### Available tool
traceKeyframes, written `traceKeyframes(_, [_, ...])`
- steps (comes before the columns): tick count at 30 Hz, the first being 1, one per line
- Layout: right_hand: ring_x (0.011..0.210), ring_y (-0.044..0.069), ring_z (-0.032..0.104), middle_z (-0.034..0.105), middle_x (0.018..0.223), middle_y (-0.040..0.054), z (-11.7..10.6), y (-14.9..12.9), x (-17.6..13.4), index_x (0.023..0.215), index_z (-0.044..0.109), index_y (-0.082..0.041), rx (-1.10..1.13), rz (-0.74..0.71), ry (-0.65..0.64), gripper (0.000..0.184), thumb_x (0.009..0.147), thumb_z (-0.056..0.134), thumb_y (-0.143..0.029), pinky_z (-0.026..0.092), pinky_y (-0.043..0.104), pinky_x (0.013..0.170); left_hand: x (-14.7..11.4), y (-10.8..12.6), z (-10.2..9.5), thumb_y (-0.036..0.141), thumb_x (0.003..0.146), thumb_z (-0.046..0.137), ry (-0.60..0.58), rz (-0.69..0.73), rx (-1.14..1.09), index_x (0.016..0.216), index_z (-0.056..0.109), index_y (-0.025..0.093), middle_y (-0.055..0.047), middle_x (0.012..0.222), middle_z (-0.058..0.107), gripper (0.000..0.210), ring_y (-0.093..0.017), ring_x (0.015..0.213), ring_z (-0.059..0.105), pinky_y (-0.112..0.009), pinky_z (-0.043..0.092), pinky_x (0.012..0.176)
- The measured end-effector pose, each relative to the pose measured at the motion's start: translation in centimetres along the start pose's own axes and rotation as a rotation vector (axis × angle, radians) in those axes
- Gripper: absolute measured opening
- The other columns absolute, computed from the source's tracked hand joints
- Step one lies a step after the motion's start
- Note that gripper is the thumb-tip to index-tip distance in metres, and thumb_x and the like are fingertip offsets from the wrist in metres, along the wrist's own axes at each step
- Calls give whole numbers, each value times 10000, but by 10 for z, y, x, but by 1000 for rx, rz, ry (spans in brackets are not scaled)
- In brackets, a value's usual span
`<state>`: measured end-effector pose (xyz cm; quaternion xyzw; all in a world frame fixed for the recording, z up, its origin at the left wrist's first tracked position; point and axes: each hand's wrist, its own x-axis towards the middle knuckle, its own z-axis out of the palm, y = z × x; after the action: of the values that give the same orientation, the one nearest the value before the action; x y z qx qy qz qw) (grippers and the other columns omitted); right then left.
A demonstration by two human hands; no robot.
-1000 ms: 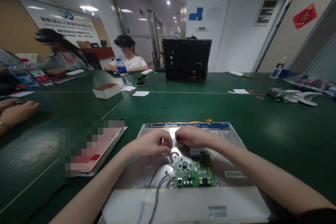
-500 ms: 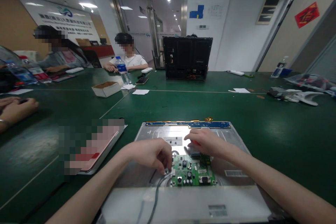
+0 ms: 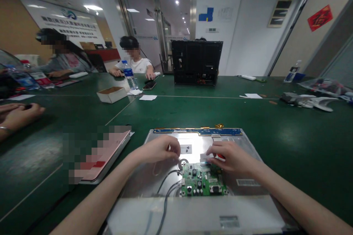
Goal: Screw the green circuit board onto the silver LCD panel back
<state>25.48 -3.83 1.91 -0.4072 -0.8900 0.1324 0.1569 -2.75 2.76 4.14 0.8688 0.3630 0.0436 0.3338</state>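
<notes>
The back of a metal display panel [image 3: 165,183] lies before me, with a green circuit board [image 3: 197,181] on it and a blue board strip [image 3: 198,131] along its far edge. Dark cables [image 3: 165,200] run from the green board's left side. My left hand [image 3: 162,149] is over the panel, fingers curled and pinched beside a pale patch [image 3: 186,149] bearing small dark screws; whatever lies between the fingertips is hidden. At the board's far edge, my right hand [image 3: 231,156] has bent fingers near a flat ribbon cable [image 3: 205,158]. A small red-orange piece [image 3: 220,157] shows within them.
A pink-covered book or case [image 3: 113,150] lies to the left. Farther off are a white box [image 3: 111,94], a water bottle [image 3: 129,74], a phone [image 3: 149,85] and an upright black monitor casing [image 3: 197,62]. Other people sit around the green table [image 3: 303,147].
My left hand has moved from the cable connector away from me to the pale patch. My right hand has shifted slightly nearer and right. A co-worker's hand has reached toward the phone.
</notes>
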Motion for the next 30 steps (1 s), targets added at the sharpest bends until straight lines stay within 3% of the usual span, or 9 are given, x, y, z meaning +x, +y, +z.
traceKeyframes(2, [762, 175, 602, 706, 913, 69, -1, -1, -3, 994, 707, -180, 29, -6, -32, 141, 924, 606, -250, 380, 287, 648, -1, -3, -3, 222, 766, 648, 13, -13, -8, 768, 702, 196, 7, 765, 643, 61, -156, 713, 549, -242, 409, 642])
traceKeyframes(7, [764, 172, 597, 699, 892, 60, -2, -3, -5, 969, 707, -184, 46, -16, -72, 127, 919, 606, -242, 388, 289, 656, -3, 1, 4, 267, 748, 715, -206, 29, -143, 791, 742, 197, 1, 745, 648, 86, -149, 669, 561, -241, 410, 601])
traceKeyframes(10, [769, 175, 599, 699, 890, 61, 0, -1, -4, 964, 705, -181, 26, -8, -46, 124, 923, 604, -241, 376, 289, 651, -2, 7, 14, 240, 724, 745, -260, 68, -135, 756, 748, 199, 4, 735, 629, 52, -141, 646, 545, -231, 391, 564])
traceKeyframes(16, [778, 182, 611, 707, 904, 63, 2, 0, -4, 985, 704, -183, 5, -3, -60, 133, 933, 594, -239, 365, 290, 645, 2, 9, 18, 134, 714, 724, -214, 87, -112, 739, 747, 185, 11, 702, 625, 61, -134, 622, 542, -230, 389, 559])
traceKeyframes(30, [771, 171, 624, 716, 903, 60, 5, 2, -4, 997, 704, -179, 9, -27, -69, 135, 939, 599, -241, 400, 282, 658, 3, 2, 20, 113, 727, 762, -202, 179, -166, 741, 792, 220, 22, 671, 655, 112, -124, 638, 577, -220, 414, 604])
